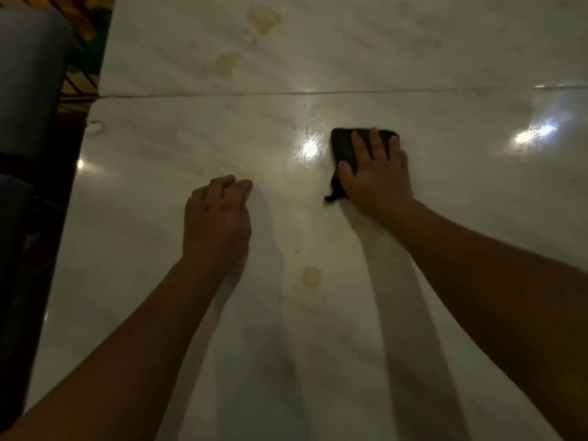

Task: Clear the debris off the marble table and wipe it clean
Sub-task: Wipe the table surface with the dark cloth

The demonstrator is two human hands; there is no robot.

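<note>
A yellowish stain (311, 276) marks the marble table (159, 313) nearest the person. Beyond it, the left hand (216, 218) rests clenched, holding nothing. The right hand (375, 179) lies flat, fingers straight, pressing a dark cloth (342, 144) onto the tabletop. A white scrap (96, 126) sits at the left edge. Farther stains (264, 17) lie past the seam (350, 91).

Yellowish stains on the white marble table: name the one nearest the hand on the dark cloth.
The small round yellowish stain on the near side of the seam; the other stains lie beyond it.
</note>
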